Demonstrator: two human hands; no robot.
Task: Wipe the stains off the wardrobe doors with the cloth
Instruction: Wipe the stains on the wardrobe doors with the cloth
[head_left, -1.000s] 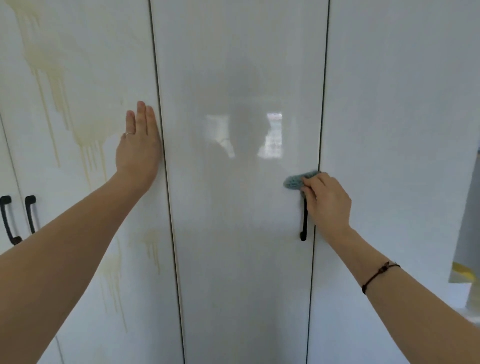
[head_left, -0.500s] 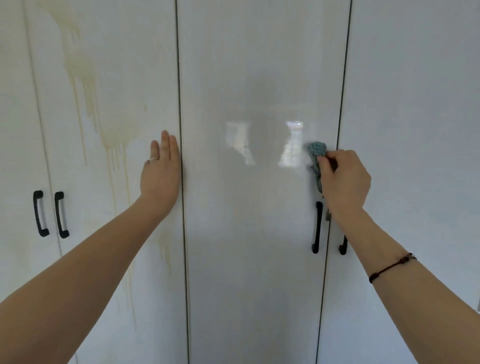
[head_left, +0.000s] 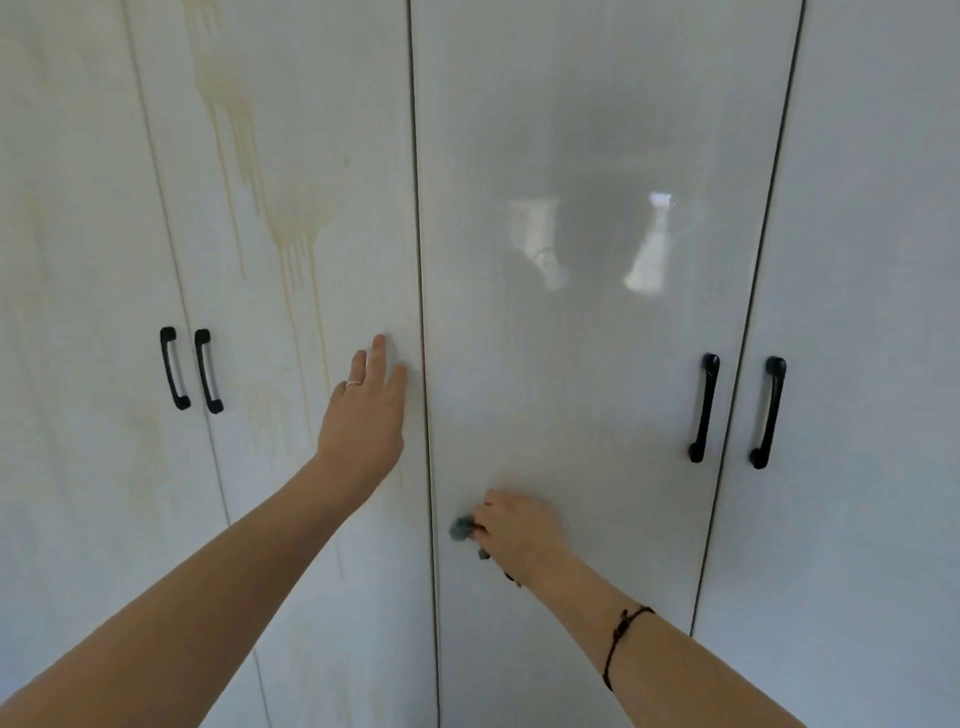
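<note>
The wardrobe doors (head_left: 857, 208) are flat, glossy panels in a pale grey-white, split by thin dark vertical gaps. Four panels show side by side. The third door (head_left: 597, 415) from the left is shiny enough to carry soft bright reflections (head_left: 647, 249) in its upper half.

The stains (head_left: 296, 223) are yellowish-brown. A broad blotch sits in the upper part of the second door (head_left: 322, 104), with thin drip streaks running down from it towards the lower edge. Fainter yellow marks show on the far-left door (head_left: 67, 312), too weak to trace well.

The left hand (head_left: 369, 421) lies flat against the second door, close to its right edge, fingers straight and slightly spread, holding nothing. A thin ring (head_left: 353, 383) circles one finger. This hand and its forearm cover part of the lower streaks.

The right hand (head_left: 519, 530) is clenched around the cloth (head_left: 462, 527), a small crumpled blue-green wad that pokes out past the knuckles. It is pressed to the third door, low down and just beside that door's left edge. Most of the cloth is hidden inside the fist. A dark cord bracelet (head_left: 621, 644) wraps the right wrist.

Four black handles (head_left: 704, 408) show, each a slim curved vertical bar. Two flank the gap between the first and second doors, and two flank the gap between the third and fourth.
</note>
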